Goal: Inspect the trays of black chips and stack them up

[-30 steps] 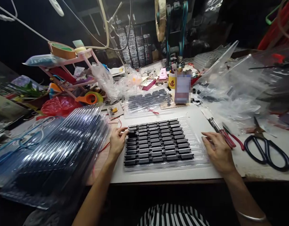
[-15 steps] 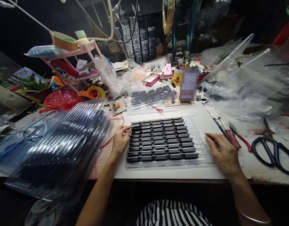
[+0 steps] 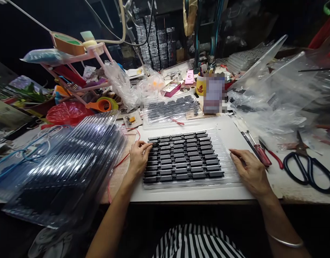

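Note:
A clear ribbed plastic tray (image 3: pixel 227 172) lies on the white work surface in front of me. Rows of black comb-edged parts (image 3: pixel 178 161) fill most of it, with bare ribs along its right side. My left hand (image 3: pixel 139 157) is at the tray's left edge, thumb and index finger pinched together at the end of an upper row. What lies between those fingertips is too small to make out. At the right edge rests my right hand (image 3: pixel 249 170), its fingers loosely stretched and the tips against the tray; it holds nothing that I can see.
Stacked clear trays (image 3: pixel 70 161) lean at the left. Behind, another tray of black parts (image 3: pixel 171 109) lies flat. Scissors (image 3: pixel 306 168), a red-handled screwdriver (image 3: pixel 262 154) and pliers (image 3: pixel 275 157) lie right. Plastic bags (image 3: pixel 272 118) and a yellow cup (image 3: pixel 200 86) stand further back.
My left fingertips have moved slightly inward over the tray's left edge. My right hand stays at the right edge. The whole view has shifted a little.

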The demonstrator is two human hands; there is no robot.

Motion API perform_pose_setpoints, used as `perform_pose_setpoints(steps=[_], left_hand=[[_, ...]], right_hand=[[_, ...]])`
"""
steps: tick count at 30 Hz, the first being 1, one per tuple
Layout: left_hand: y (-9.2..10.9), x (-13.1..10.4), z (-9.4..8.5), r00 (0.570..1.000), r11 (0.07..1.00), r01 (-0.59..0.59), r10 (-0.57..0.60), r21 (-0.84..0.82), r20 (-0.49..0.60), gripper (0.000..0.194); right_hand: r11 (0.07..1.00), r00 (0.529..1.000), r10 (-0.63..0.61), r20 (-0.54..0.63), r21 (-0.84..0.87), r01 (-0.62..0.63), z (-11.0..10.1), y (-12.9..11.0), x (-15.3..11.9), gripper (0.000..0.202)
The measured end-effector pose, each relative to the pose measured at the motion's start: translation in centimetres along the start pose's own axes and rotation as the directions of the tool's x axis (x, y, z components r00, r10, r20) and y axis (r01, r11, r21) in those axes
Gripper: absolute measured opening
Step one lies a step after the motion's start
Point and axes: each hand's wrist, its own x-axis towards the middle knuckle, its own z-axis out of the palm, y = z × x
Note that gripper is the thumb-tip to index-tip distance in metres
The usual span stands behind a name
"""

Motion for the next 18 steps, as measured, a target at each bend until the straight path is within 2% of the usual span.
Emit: perform_pose_setpoints(steps=[8,12,18], left_hand=[[0.7,2.4,0.6,0.987,0.993,-0.119,0.119,-0.002,0.104,0.007],[0.5,2.7,0.3,0.985,0.987,-0.158,0.158,0.003,0.072,0.013],[-0.5,2.2,0.3,0.989,0.99,-0.142,0.141,0.015,0.054,0.015]], right_hand=[[1.0,1.0,-0.024,0.009,-0.005,0.024,-0.1,-0.2,0.1,0.023],[1.0,1.0,-0.024,0.014,-0.003,0.024,0.0,-0.2,0.1,0.023],[1.0,0.999,-0.022,0.027,-0.009,0.023,0.0,-0.2,0.1,0.023]])
